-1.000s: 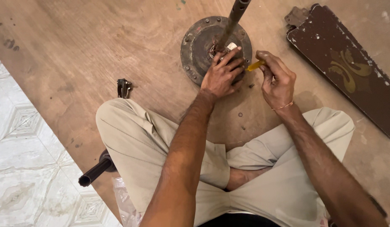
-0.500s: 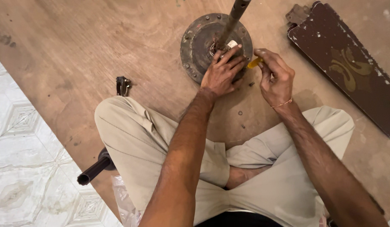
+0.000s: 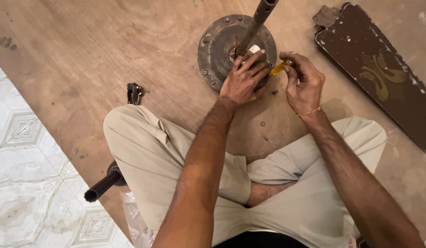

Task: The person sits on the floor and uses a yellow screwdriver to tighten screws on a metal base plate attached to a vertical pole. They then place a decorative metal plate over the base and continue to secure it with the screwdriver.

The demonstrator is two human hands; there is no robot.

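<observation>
A single head-worn camera looked almost straight down from above the seated person, close enough that the forearms and crossed legs filled the lower half of the frame. The view faced forward and downward over the knees onto the wooden board (image 3: 107, 50), with the left hand (image 3: 243, 80) and right hand (image 3: 305, 85) just above centre. The round motor housing (image 3: 217, 46) sat near the top edge, the tiled floor (image 3: 34, 183) at lower left, and a dark fan blade (image 3: 383, 73) ran off the right side
</observation>
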